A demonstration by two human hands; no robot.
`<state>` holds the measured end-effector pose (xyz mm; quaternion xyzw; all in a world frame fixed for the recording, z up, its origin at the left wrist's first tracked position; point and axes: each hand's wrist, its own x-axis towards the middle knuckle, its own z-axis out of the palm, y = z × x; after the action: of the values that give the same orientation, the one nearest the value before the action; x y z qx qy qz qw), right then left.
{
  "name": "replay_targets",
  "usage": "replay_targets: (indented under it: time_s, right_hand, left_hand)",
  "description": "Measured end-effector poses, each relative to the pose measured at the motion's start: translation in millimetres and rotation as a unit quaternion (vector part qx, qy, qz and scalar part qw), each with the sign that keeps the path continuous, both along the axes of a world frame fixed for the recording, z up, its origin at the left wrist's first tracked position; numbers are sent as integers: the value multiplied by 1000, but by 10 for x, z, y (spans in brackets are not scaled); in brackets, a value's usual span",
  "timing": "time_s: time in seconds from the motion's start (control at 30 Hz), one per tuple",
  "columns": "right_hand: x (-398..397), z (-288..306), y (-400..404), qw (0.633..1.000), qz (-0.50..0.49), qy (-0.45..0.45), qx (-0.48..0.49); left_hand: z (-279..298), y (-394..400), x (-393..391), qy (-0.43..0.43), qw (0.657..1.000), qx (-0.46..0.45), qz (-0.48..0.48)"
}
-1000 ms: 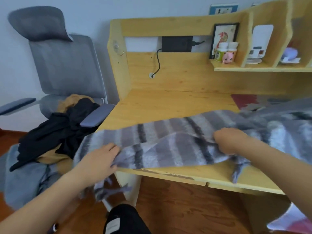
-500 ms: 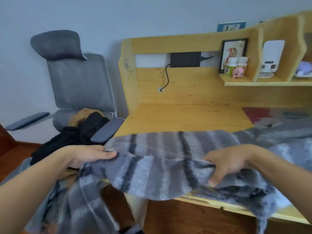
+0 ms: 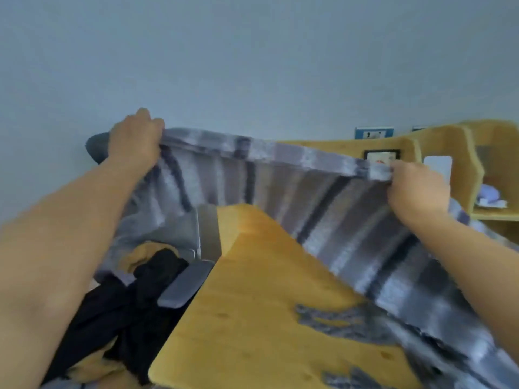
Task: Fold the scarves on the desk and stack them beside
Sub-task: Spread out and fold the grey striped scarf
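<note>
A grey scarf with dark and pale stripes (image 3: 323, 197) is stretched in the air above the wooden desk (image 3: 252, 318). My left hand (image 3: 134, 138) grips its upper edge at the left, raised high in front of the wall. My right hand (image 3: 415, 186) pinches the same edge at the right, a little lower. The cloth hangs from both hands and trails down to the right, and its fringed end (image 3: 337, 321) lies on the desk top. The picture is blurred by motion.
A grey office chair (image 3: 185, 284) stands left of the desk, piled with black and tan clothes (image 3: 134, 290). Wooden shelf compartments (image 3: 449, 153) rise at the back right, with a framed picture and small items partly hidden behind the scarf.
Both hands have lifted the scarf from desk height up high and spread it wider. The view has tilted up toward the wall.
</note>
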<state>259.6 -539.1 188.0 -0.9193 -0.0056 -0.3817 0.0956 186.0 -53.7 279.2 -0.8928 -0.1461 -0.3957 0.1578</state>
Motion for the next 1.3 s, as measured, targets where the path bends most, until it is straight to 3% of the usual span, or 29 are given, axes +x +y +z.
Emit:
replay_targets:
  time_s: [0.13,0.27,0.37,0.47,0.53,0.63,0.7,0.77,0.8,0.9,0.97,1.03,1.1,1.2,1.27,1.3]
  right_hand:
    - [-182,-248,-130,998,8,-8,-58]
    - [-428,-798,-149,982,116,18,-149]
    - [-670,-1457,-126,934,236,84,-253]
    - [-902,-1997,-97,870,286,204,-346]
    - [-1041,-2197,-77,835,314,280,-354]
    - [-1171,-2285,-43,814,310,325,-369]
    - [-1222,-2298,-41,830,296,295,-368]
    - [-1244,-2269,-62,878,287,194,-330]
    - [-1273,-2269,-78,897,298,151,-290]
    - [-1402,-2337,-168,894,354,63,-267]
    - [-1473,-2442,-361,878,350,92,-315]
    - [-1505,-2513,-720,902,273,112,-314]
    - [-1539,-2484,-1120,950,149,123,-246]
    - [-1554,-2410,-1559,983,5,139,-124]
    - [-1528,-2402,-1721,989,-33,140,-46]
    - [-1517,-2425,-1784,988,-49,147,-12]
  left_hand:
    - [-438,338,-294,19,1000,22,-9]
    - [-1381,761,-710,115,993,21,8]
    - [-2263,881,-1083,211,973,-33,92]
    - [-2939,644,-1340,361,906,-141,170]
    - [-3186,357,-1408,426,876,-150,171]
    - [-3363,-183,-1388,424,888,-146,99]
    - [-3395,-682,-1292,387,899,-203,-44]
    - [-3347,-1287,-1208,367,879,-244,-181]
    - [-3347,-1543,-1163,377,868,-250,-207]
    - [-3496,-1885,-1041,473,824,-278,-143]
    - [-3563,-1857,-1058,538,790,-276,-99]
    - [-3482,-1777,-1116,580,765,-263,-95]
    - [-3371,-1639,-1093,583,776,-233,-59]
    - [-3291,-1749,-995,518,845,-124,34]
    - [-3357,-2206,-888,442,886,-129,-46]
    - [-3420,-2464,-831,411,890,-159,-122]
